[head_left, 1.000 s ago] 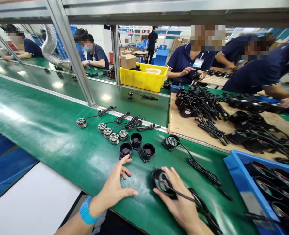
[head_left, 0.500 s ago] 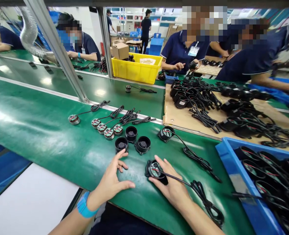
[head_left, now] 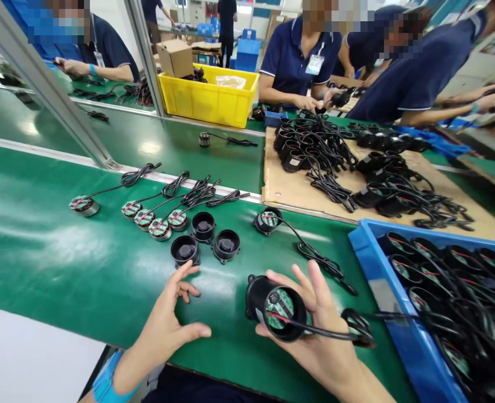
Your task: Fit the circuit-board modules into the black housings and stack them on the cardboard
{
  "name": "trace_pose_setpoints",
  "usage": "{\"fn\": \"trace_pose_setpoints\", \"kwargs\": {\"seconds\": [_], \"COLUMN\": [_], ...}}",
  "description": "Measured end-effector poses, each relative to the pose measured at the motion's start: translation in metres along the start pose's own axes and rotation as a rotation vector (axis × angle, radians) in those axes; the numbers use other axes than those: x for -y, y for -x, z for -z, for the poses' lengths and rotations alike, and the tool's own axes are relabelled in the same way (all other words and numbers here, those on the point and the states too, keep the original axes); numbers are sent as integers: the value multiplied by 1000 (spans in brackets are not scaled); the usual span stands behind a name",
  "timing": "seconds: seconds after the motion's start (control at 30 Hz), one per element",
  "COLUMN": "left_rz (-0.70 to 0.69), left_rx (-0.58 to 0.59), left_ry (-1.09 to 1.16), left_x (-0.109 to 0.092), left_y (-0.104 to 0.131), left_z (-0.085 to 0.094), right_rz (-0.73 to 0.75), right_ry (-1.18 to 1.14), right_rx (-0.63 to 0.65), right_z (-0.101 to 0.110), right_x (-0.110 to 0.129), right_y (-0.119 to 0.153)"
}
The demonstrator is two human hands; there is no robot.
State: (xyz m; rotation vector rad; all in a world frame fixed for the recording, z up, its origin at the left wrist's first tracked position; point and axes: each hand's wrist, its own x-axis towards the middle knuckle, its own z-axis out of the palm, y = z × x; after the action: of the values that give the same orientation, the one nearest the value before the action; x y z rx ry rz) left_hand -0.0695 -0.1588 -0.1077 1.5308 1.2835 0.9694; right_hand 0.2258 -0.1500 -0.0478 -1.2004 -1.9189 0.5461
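In my right hand (head_left: 314, 322) is a black round motor housing (head_left: 255, 296), tilted so its mouth faces me. Inside it a green circuit board (head_left: 281, 310) shows, and a black cable with a red wire runs out to the right. Fingers and thumb grip the housing from its right side. My left hand (head_left: 167, 313) is empty above the green mat, thumb and fingers apart. Its fingertips come close to an open black housing (head_left: 185, 249). Two more such housings (head_left: 203, 226) stand beside it. A housing with board and cable (head_left: 268, 220) sits farther back.
Several cabled motor cores (head_left: 160, 228) lie at the left on the green mat (head_left: 41, 246). A blue bin (head_left: 381, 291) of cabled housings stands at the right. Beyond are a cardboard sheet (head_left: 281, 187) with more housings, a yellow bin (head_left: 207, 103), a metal post (head_left: 54, 84) and co-workers.
My right hand has raised the housing off the mat and tipped its open end toward me. The cable has come up with it. My left hand stays open as the view shifts right.
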Motion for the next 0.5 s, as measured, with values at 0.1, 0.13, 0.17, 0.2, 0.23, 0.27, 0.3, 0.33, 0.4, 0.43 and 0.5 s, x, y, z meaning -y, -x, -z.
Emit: {"fn": "trace_pose_setpoints", "kwargs": {"seconds": [0.1, 0.13, 0.17, 0.2, 0.23, 0.27, 0.3, 0.33, 0.4, 0.43, 0.5], "left_rz": [7, 13, 20, 25, 23, 14, 1, -13, -10, 13, 74], "left_rx": [3, 4, 1, -5, -12, -21, -28, -31, -25, -16, 13], "left_ry": [-17, -26, -34, -41, -46, -48, -46, -41, -23, -13, -1], "left_x": [5, 7, 10, 12, 15, 18, 21, 23, 25, 24, 17], "left_y": [3, 4, 5, 6, 6, 6, 5, 3, 0, -3, -7], "left_z": [0, 0, 0, -1, -2, -3, -4, -5, -7, -6, 0], "right_rz": [-80, -111, -153, -191, -236, -295, -320, -339, -365, -374, -395], "right_ry": [126, 193, 256, 314, 371, 407, 417, 417, 405, 399, 397], "right_rx": [-46, -78, -124, -157, -180, -193, -199, -196, -175, -167, -174], "right_z": [37, 50, 62, 73, 81, 86, 88, 87, 81, 77, 70], "right_x": [-15, -25, -39, -56, -74, -94, -114, -133, -168, -183, -207], "right_y": [-30, -46, -64, -83, -103, -124, -144, -163, -198, -212, -236]}}
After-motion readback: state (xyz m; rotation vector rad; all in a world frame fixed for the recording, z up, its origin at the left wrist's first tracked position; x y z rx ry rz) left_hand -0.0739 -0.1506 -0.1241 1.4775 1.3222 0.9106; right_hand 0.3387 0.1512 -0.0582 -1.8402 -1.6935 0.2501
